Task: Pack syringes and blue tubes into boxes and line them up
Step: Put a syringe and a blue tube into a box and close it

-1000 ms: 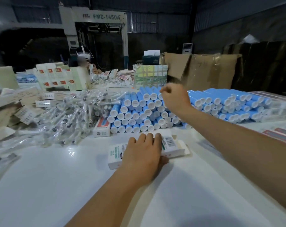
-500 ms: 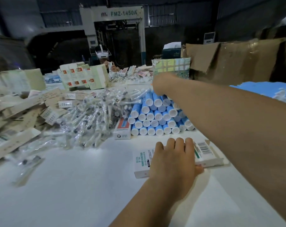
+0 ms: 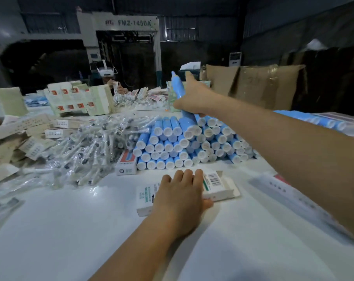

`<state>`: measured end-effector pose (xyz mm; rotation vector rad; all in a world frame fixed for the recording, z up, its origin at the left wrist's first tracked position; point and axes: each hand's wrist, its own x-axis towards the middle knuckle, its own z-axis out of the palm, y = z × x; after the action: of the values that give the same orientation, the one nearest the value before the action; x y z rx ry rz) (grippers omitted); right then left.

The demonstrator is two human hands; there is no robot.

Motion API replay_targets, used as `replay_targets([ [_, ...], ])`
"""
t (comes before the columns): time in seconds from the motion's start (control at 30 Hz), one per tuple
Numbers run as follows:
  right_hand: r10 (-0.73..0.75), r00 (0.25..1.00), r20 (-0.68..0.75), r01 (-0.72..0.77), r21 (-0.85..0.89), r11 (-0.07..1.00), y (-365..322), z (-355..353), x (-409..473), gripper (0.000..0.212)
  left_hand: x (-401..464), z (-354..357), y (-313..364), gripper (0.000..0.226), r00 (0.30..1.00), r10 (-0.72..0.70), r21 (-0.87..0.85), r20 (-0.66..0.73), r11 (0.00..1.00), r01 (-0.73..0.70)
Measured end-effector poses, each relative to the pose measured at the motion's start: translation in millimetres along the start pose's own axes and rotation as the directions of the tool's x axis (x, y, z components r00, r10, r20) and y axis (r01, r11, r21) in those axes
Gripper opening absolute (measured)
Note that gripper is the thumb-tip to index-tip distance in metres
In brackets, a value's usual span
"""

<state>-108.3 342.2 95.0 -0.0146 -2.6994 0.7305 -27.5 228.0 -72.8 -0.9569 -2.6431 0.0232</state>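
The near part of the white tabletop (image 3: pixel 74 236) is bare and wide, and it gives free room in front of the person. The left hand (image 3: pixel 179 201) lies flat on a white box (image 3: pixel 216 186), its fingers (image 3: pixel 189 175) straight and pressing the top; the box lies flat with its right end flap open. Just behind the box stands the pile of blue tubes (image 3: pixel 184 147), white caps toward the camera, with a small red and white carton (image 3: pixel 126 164) touching its left side. Left of the pile lies a heap of wrapped syringes (image 3: pixel 87 147). Above the pile, the right hand (image 3: pixel 194 98) holds 1 blue tube (image 3: pixel 178 88), fingers curled around it, cap down.
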Motion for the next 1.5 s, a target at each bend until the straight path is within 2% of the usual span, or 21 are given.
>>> replay_targets([
  [0.1, 0.047, 0.987, -0.156, 0.008, 0.337, 0.941, 36, -15, -48, 0.102, -2, -1, 0, 0.063, 0.999, -0.016, 0.006, -0.044, 1.0, 0.016],
  [0.2, 0.17, 0.951, -0.26, 0.028, 0.616, 0.787, 78, -14, -99, 0.105, -3, -1, -1, 0.066, 0.992, -0.044, 0.009, -0.116, 0.999, 0.046],
  [0.3, 0.336, 0.906, -0.259, 0.007, 0.801, 0.598, 115, 1, -133, 0.104, 1, 0, -3, 0.068, 0.981, -0.119, -0.033, -0.151, 0.993, 0.116],
  [0.4, 0.426, 0.879, -0.214, -0.021, 0.876, 0.483, 129, 21, -143, 0.104, 0, 0, -1, 0.07, 0.97, -0.164, -0.05, -0.178, 0.986, 0.158],
  [0.47, 0.42, 0.892, -0.168, -0.024, 0.909, 0.415, 127, 33, -144, 0.106, 0, 0, 0, 0.072, 0.964, -0.181, -0.042, -0.195, 0.983, 0.176],
  [0.6, 0.346, 0.918, -0.192, 0.019, 0.895, 0.445, 117, 53, -151, 0.103, -1, -2, 3, 0.074, 0.955, -0.206, -0.047, -0.214, 0.979, 0.2],
  [0.67, 0.378, 0.903, -0.206, 0.05, 0.922, 0.383, 116, 53, -152, 0.084, -2, -3, 3, 0.075, 0.955, -0.198, -0.043, -0.22, 0.98, 0.193],
  [0.73, 0.474, 0.853, -0.219, 0.075, 0.95, 0.303, 118, 47, -150, 0.062, -3, -3, 3, 0.075, 0.954, -0.197, -0.043, -0.226, 0.98, 0.192],
  [0.77, 0.511, 0.829, -0.228, 0.078, 0.951, 0.298, 118, 45, -150, 0.052, -3, -3, 4, 0.075, 0.954, -0.197, -0.043, -0.226, 0.98, 0.192],
  [0.87, 0.545, 0.799, -0.254, 0.055, 0.933, 0.355, 120, 47, -152, 0.023, -1, -2, 4, 0.073, 0.955, -0.188, -0.039, -0.229, 0.982, 0.184],
  [0.93, 0.509, 0.826, -0.241, 0.006, 0.908, 0.42, 121, 54, -154, 0.004, -2, -2, 4, 0.072, 0.954, -0.18, -0.037, -0.238, 0.984, 0.176],
  [1.0, 0.461, 0.866, -0.192, -0.073, 0.865, 0.497, 121, 61, -155, 0.018, -3, -2, 4, 0.072, 0.957, -0.173, -0.033, -0.234, 0.985, 0.17],
  [1.07, 0.459, 0.876, -0.147, -0.128, 0.847, 0.516, 121, 64, -155, 0.029, -4, -3, 5, 0.071, 0.96, -0.169, -0.043, -0.221, 0.986, 0.164],
  [1.23, 0.587, 0.796, -0.147, -0.13, 0.905, 0.404, 130, 55, -149, 0.019, -7, -10, 5, 0.068, 0.971, -0.167, -0.083, -0.169, 0.984, 0.155],
  [1.3, 0.577, 0.79, -0.205, -0.089, 0.893, 0.44, 128, 47, -143, 0.017, -9, -13, 7, 0.07, 0.978, -0.149, -0.073, -0.145, 0.988, 0.139],
  [1.4, 0.384, 0.861, -0.335, 0.02, 0.776, 0.631, 102, 37, -130, 0.021, -11, -14, 8, 0.073, 0.987, -0.108, -0.057, -0.118, 0.993, 0.102],
  [1.5, 0.015, 0.937, -0.349, 0.209, 0.594, 0.777, 49, 40, -116, 0.025, -9, -12, 10, 0.076, 0.991, -0.074, 0.028, -0.108, 0.997, 0.078],
])
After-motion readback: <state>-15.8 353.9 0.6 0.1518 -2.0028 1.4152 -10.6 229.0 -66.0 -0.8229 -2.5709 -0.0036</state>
